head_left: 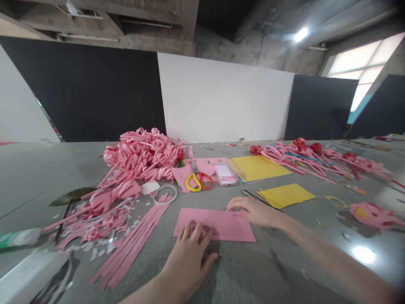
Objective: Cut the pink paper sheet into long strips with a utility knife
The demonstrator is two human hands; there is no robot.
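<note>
A pink rectangle of paper (pixel 202 215), seemingly folded, lies flat on the grey table in front of me. My left hand (pixel 194 247) rests on its lower left part, fingers spread and slightly bent. At its upper right edge is my right hand (pixel 249 210), with fingertips curled down against the paper; whether they pinch it is hard to see. Just beyond that hand lies a thin dark pen-like stick (pixel 253 195), partly covered by the wrist. Several long pink paper strips (pixel 139 245) fan out to the left of the sheet.
Scissors (pixel 198 180) with yellow and red handles lie beyond the paper, near a phone (pixel 225 174). A roll of tape (pixel 165 194) sits left of them. Pink paper flowers (pixel 142 154) are heaped at back left. Yellow paper (pixel 289 195) and more pink flowers (pixel 278 153) lie right.
</note>
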